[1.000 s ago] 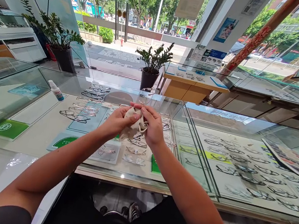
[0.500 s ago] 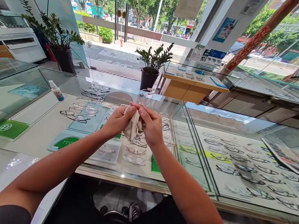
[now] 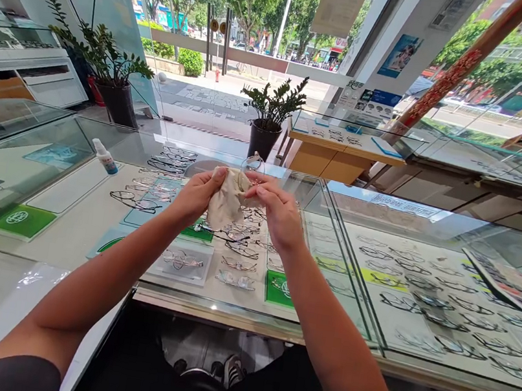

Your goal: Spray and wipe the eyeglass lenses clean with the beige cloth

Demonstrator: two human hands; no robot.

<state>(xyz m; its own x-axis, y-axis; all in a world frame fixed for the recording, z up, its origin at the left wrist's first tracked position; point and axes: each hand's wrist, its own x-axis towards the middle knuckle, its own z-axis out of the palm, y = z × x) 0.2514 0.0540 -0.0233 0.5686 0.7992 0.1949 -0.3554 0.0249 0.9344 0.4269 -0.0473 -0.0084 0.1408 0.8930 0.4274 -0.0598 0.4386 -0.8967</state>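
Note:
Over the glass counter, my left hand (image 3: 195, 197) is closed on a beige cleaning cloth (image 3: 226, 206), its thumb pressed on the top edge. The cloth hangs down, partly spread. A thin-rimmed pair of eyeglasses (image 3: 255, 162) shows just above my fingers, one round lens standing up; the cloth and hands hide the rest. My right hand (image 3: 279, 211) is closed at the cloth's right side, thumb and fingers pinching the eyeglasses' frame. Below both hands, several more eyeglasses (image 3: 238, 264) lie in rows inside the display case.
A white spray bottle (image 3: 105, 157) stands on the counter to the left. Green cards (image 3: 21, 222) and several dark spectacle frames (image 3: 457, 346) lie in the case. Beyond the counter are a potted plant (image 3: 268, 115) and a wooden display table (image 3: 332, 160). A magazine (image 3: 506, 278) rests at right.
The cloth, bunched between both hands before, now hangs more open from my left hand. My right hand has shifted slightly right and its fingers have come off most of the cloth.

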